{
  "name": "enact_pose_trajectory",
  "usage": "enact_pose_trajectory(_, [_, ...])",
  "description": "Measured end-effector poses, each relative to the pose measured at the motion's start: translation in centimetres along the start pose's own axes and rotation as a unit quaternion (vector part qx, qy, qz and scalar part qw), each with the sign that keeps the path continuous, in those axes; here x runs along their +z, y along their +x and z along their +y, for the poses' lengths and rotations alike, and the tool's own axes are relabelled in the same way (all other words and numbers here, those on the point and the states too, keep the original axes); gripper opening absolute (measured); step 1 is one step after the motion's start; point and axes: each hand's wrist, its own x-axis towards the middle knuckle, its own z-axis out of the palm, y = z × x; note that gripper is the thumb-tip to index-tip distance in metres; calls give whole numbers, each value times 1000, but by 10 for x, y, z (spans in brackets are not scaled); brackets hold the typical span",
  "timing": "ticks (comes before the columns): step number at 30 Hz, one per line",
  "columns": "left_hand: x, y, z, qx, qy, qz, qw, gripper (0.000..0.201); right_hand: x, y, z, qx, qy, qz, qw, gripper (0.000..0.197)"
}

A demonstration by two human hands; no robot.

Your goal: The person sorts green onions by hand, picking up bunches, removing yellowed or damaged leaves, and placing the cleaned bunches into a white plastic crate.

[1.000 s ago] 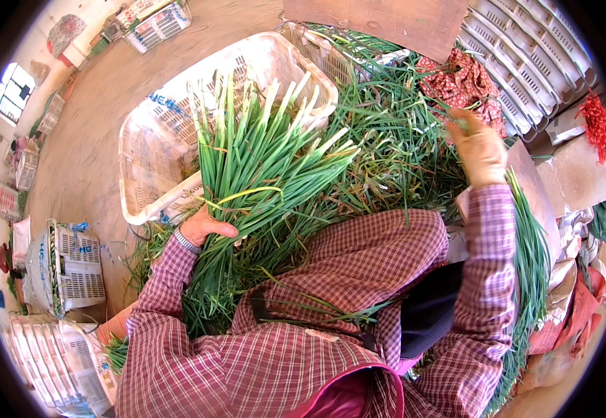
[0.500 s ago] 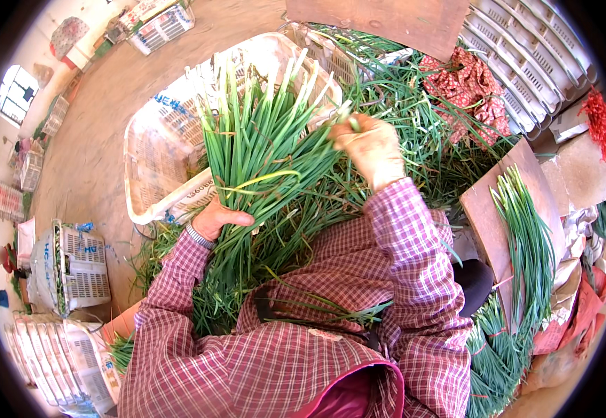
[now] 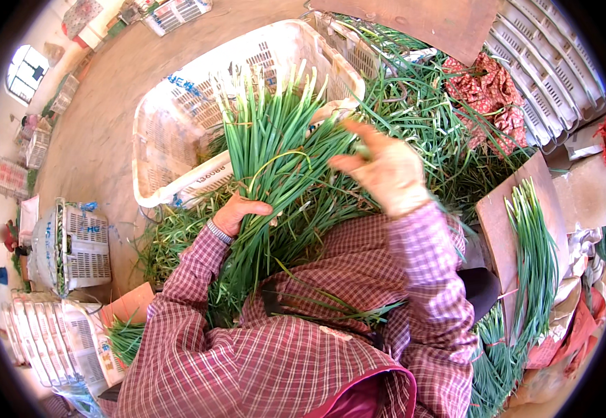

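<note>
A thick bunch of garlic chives stands with its pale stem ends up, and my left hand grips it low around the green leaves, thumb across the front. One yellowed leaf lies across the bunch. To its right, my right hand is slightly blurred, thumb and fingers apart, with nothing visible in it. Behind the bunch is a white plastic crate. A heap of loose chive leaves spreads beyond my right hand and under the bunch, reaching my lap.
On a brown board at the right lies another chive bunch, with tied bundles below. A red patterned cloth, a flat brown panel and stacked white crates fill the upper right. Another crate stands left.
My right hand has come away from the stem tips and opened, moving right and slightly nearer. My left hand still holds the bunch. The whole view has shifted a little.
</note>
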Motion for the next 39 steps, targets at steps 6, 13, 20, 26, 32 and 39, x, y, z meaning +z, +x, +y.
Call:
enact_pose_trajectory(6, [18,0,2,6,-17,-19,1000,58,60,15,-17,20,-23,-64,998,32])
enact_pose_trajectory(13, [-2,7,-16,-30,-33,-38,998,50,30,6,-16,136,540,-178,811,12])
enact_pose_trajectory(20, [-20,22,-43,-68,-115,-77,988,35,-78,-7,-18,104,631,-99,762,19])
enact_pose_trajectory(26, [-18,27,-41,-109,-130,-61,984,33,-96,-13,44,53,445,36,893,20])
enact_pose_trajectory(32, [-27,18,-39,-69,-148,-105,981,45,-28,-28,85,182,-160,-85,966,37])
enact_pose_trajectory(39, [-34,3,-21,32,-83,-154,984,53,-13,0,58,118,301,91,942,14])
